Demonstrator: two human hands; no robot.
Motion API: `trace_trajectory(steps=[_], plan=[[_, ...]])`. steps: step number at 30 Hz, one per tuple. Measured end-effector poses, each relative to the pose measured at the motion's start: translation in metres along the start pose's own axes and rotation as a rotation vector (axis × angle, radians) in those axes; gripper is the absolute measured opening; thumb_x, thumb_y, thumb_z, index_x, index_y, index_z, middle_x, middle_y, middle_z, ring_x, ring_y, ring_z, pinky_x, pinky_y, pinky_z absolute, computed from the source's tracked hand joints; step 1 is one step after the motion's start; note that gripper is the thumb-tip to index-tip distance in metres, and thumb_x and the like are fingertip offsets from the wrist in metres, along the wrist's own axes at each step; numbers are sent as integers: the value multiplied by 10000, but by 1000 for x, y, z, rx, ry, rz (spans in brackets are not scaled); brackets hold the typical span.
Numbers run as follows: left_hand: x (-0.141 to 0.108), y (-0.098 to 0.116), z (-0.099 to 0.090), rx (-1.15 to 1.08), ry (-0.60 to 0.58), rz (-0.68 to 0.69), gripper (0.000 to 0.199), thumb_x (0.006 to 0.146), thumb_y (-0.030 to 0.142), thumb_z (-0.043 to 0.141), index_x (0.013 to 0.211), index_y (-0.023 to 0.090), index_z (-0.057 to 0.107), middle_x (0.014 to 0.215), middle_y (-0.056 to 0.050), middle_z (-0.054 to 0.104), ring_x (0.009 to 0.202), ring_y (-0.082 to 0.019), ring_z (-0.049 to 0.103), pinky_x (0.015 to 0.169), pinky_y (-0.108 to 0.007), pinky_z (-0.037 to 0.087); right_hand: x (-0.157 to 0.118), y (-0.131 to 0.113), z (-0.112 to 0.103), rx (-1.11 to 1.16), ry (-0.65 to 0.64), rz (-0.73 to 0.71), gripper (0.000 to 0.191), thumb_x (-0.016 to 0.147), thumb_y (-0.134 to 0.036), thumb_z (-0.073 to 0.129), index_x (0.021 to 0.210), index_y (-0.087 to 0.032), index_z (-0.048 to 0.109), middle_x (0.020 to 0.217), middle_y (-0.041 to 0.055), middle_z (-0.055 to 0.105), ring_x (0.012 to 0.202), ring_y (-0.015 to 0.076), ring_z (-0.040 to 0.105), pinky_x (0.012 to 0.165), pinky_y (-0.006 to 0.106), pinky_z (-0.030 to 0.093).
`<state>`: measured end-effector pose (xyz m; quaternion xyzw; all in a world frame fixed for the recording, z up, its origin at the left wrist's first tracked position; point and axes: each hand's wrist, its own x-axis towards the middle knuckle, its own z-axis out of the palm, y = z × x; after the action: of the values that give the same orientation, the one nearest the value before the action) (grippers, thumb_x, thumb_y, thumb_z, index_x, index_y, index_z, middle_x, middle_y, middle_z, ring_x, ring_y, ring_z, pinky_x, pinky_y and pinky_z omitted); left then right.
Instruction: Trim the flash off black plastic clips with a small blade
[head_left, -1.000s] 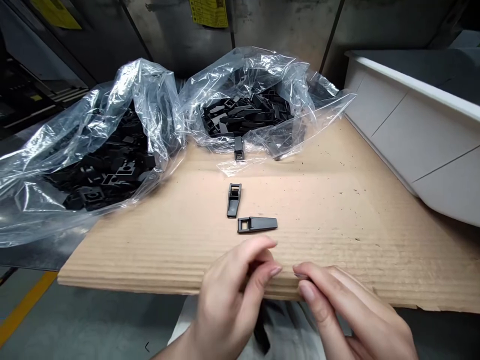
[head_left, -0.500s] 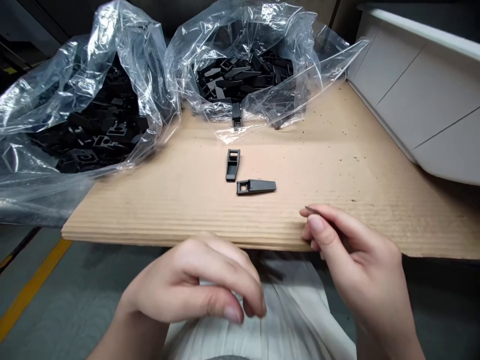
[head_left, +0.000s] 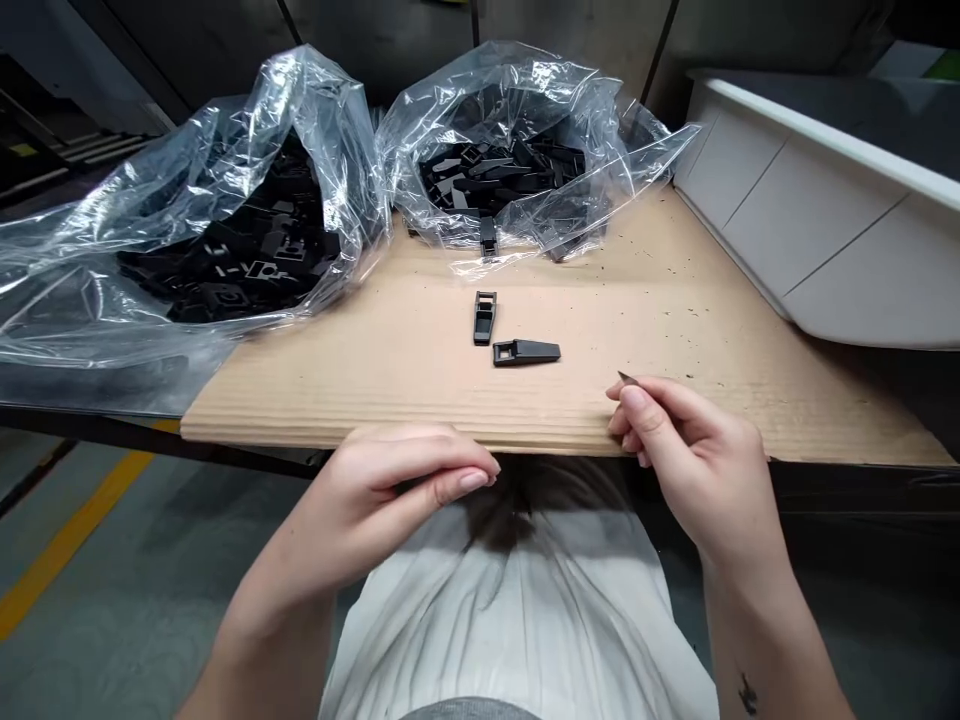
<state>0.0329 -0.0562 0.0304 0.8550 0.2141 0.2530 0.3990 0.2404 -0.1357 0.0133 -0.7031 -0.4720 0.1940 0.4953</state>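
Cardboard sheet [head_left: 390,375] | clear bags [head_left: 517,90] behind (black clips [head_left: 487,180] inside) | white bin [head_left: 817,230] right

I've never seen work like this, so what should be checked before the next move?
Right hand grip: ok, a thin dark pointed piece is pinched between thumb and forefinger.
What that piece is: cannot tell, it is too small.
Left hand: ok, nothing visible in it.
Two black plastic tabs: ok, lying flat and apart on the corrugated cardboard.
Third black plastic tab: not ok, it sits at the mouth of the clear plastic bag, apart from the pile.
Cardboard surface: not ok, dark specks lie on its right part.
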Motion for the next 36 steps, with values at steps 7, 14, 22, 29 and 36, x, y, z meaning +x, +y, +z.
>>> trace_trajectory(steps=[7, 14, 22, 29, 36], plan=[[-14, -1, -7, 39, 49, 26, 141, 828, 107, 525, 865, 201, 623, 788, 19, 654, 711, -110, 605, 636, -150, 466, 0, 0, -2, -15, -20, 6, 237, 805, -389, 509, 801, -186, 631, 628, -10, 585, 559, 88, 516, 521, 214, 422], [-15, -3, -5, 52, 76, 24, 138, 825, 99, 526, 854, 187, 629, 778, 5, 661, 705, -122, 611, 622, -170, 470, -1, 0, -3, -9, -20, 16, 216, 803, -387, 520, 811, -203, 634, 635, -19, 588, 571, 77, 518, 522, 194, 419], [-7, -10, -5, -77, 127, 2, 117, 807, 98, 565, 793, 169, 657, 765, 5, 672, 705, -117, 619, 637, -171, 489, 2, 3, -4, 53, -4, 46, 190, 783, -380, 553, 785, -215, 645, 627, -19, 580, 533, 65, 498, 457, 179, 401], [-9, -25, -2, -470, 331, -42, 142, 806, 91, 533, 839, 165, 651, 758, 12, 668, 685, -123, 634, 617, -204, 539, 6, -5, -6, 143, -12, 120, 165, 775, -316, 558, 707, -188, 636, 571, -15, 553, 484, 53, 476, 407, 179, 357], [-14, -17, -6, -162, 256, -23, 130, 816, 98, 523, 835, 133, 646, 861, -29, 652, 819, -140, 609, 733, -210, 492, 3, -2, -5, 142, -80, 84, 211, 789, -352, 542, 772, -155, 615, 615, -21, 561, 507, 45, 478, 427, 161, 373]])
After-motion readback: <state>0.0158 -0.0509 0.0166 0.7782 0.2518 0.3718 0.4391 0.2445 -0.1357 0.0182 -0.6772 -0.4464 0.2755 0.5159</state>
